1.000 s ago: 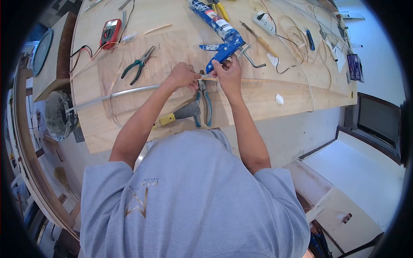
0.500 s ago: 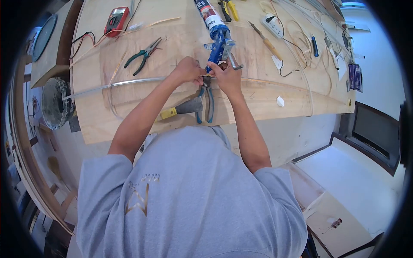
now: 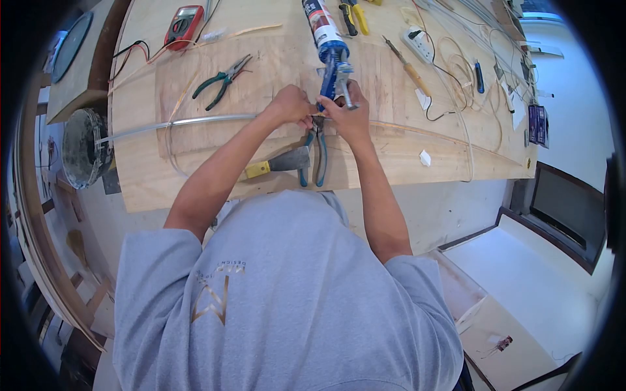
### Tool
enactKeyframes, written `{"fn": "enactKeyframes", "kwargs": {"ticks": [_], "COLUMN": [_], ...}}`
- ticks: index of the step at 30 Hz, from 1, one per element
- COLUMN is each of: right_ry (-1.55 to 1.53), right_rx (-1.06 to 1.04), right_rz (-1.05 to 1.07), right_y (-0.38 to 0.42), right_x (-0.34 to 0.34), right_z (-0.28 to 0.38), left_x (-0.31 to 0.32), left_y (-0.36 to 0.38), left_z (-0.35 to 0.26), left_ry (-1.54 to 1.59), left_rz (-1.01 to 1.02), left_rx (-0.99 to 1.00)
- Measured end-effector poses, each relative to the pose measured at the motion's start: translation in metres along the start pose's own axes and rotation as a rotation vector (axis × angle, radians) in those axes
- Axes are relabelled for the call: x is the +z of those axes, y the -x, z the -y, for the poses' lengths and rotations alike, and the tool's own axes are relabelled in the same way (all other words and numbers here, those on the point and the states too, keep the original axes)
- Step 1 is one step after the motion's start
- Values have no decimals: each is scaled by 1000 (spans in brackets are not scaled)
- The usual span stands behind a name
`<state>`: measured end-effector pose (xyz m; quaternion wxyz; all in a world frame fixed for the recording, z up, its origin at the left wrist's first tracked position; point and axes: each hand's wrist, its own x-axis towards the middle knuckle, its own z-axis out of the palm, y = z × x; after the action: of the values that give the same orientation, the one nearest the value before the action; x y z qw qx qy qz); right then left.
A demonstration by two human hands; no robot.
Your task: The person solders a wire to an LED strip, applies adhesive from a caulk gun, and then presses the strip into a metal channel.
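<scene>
My left hand (image 3: 291,105) is closed with its fingers curled at the end of a thin silver metal channel (image 3: 195,120) that runs off to the left. My right hand (image 3: 349,116) pinches a thin yellowish strip (image 3: 424,130), which stretches away to the right. The fingertips of both hands nearly meet, so the join between them is hidden. Just beyond them lies a blue caulking gun (image 3: 331,75) with a tube in it, its handle close to my right thumb. Blue-handled pliers (image 3: 321,159) lie below the fingertips, beside a scraper (image 3: 290,159) with a yellow handle.
Green-handled long-nose pliers (image 3: 222,83) and a red multimeter (image 3: 184,27) lie at left. To the right are a soldering iron (image 3: 411,70), a white power strip (image 3: 417,44), coiled wires and a white scrap (image 3: 425,158). A round bucket (image 3: 85,148) stands off the table's left edge.
The view has shifted slightly, moving the tabletop items a little in the frame. Both hands stay together at the same spot, with the right fingers a little altered beside the caulking gun's handle.
</scene>
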<state>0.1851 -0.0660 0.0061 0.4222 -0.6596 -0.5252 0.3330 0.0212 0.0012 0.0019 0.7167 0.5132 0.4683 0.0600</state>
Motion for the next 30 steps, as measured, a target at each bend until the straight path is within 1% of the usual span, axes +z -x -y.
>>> {"fn": "enactKeyframes", "kwargs": {"ticks": [4,7,10,13,16,19,22,25,28,30], "right_ry": [112,176,116,94,115,87,114,65,-12,9], "right_rx": [-98,-123,-68,-68,-152,-74,-64,29,105,-1], "right_rz": [14,-1,14,11,-73,-13,6,54,61,13], "right_y": [0,-6,-11,-7,-1,-4,-3,-4,-2,-5], "right_x": [-1,-3,-8,-6,0,-3,-5,-6,-5,-2], "right_z": [22,11,12,4,10,6,15,27,18,-7], "left_x": [2,2,2,2,3,1,2,0,0,0], "left_y": [-5,-6,1,2,3,4,1,-1,1,0], "left_z": [10,10,2,-1,0,-1,0,4,4,6], "left_ry": [45,10,-7,7,1,-5,-1,14,8,-3], "left_rz": [4,-4,-20,-16,-15,-21,-12,-1,2,4], "left_rx": [1,11,5,-10,5,-2,1,7,27,31]}}
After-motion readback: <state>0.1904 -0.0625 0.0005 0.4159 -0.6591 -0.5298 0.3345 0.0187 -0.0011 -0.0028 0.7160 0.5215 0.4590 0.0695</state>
